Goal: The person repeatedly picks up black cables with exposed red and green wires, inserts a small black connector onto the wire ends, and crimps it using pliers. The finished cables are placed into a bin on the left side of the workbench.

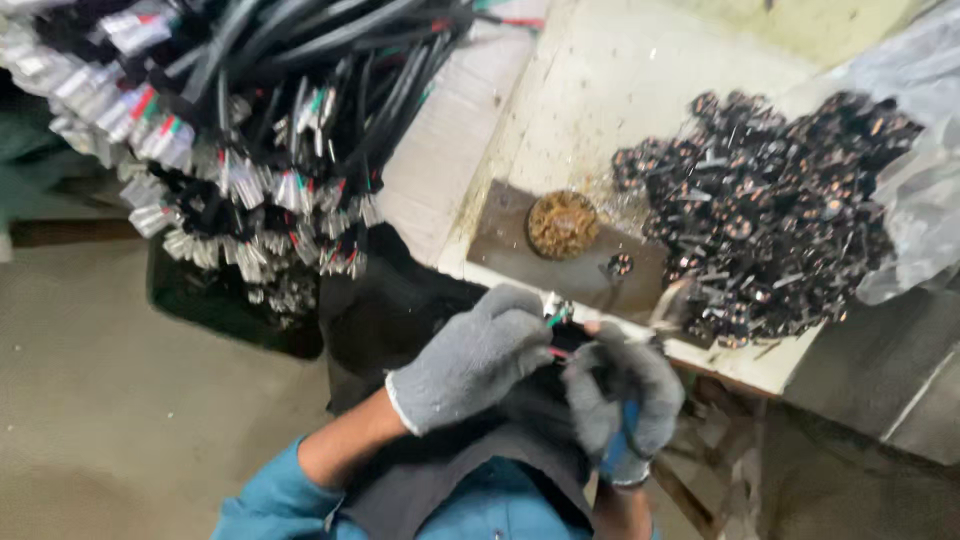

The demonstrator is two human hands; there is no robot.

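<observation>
Beside you hangs the big bundle of black cables with stripped, silver-tipped ends, and a heap of small black connector parts sits on the pale worn bench. Your grey-gloved left hand and right hand are both clenched on one thin wire end with red and green cores, just off the bench edge. It looks light, limp and easily kinked, so grip the black jacket near the tips.

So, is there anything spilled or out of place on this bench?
Yes. One small black part lies alone on the dark plate, apart from the big heap of black parts spilling from the clear plastic bag. The heap reaches the table edge near the gloved hands, so pieces could fall.
</observation>
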